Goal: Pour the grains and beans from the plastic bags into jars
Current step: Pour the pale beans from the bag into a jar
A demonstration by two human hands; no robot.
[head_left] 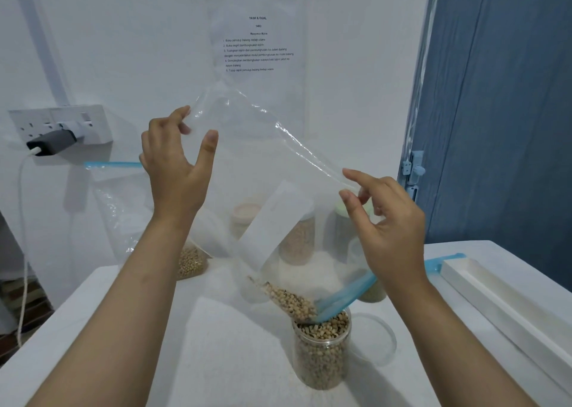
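- A clear plastic bag (pixel 272 165) is held up in the air, tipped so its blue zip mouth (pixel 343 298) points down into an open jar (pixel 322 351).
- The bag's long side slants from up on the left to down on the right.
- The left hand (pixel 176 165) pinches the top corner of the bag between its thumb and fingers.
- The right hand (pixel 390 220) pinches the bag's right edge with its thumb and first finger; the other fingers are loose.
- A few beans (pixel 291 301) sit at the low end of the bag, right at the mouth.
- The jar is nearly full of beans and stands on the white desk (pixel 130 313), close to the front.
- A clear round lid (pixel 374 338) lies flat just beside the jar, on the right.
- Behind the bag stand more jars (pixel 297 239) with lids on, blurry through the plastic.
- Another bag (pixel 188 261) with beans leans at the back left, near the wall.
- A long white tray (pixel 507 310) lies along the right edge of the desk.
- A wall socket (pixel 58 127) with a charger is on the left wall, and a paper sheet (pixel 257 44) hangs behind the bag.
- The desk is bare in front and to the left of the jar.
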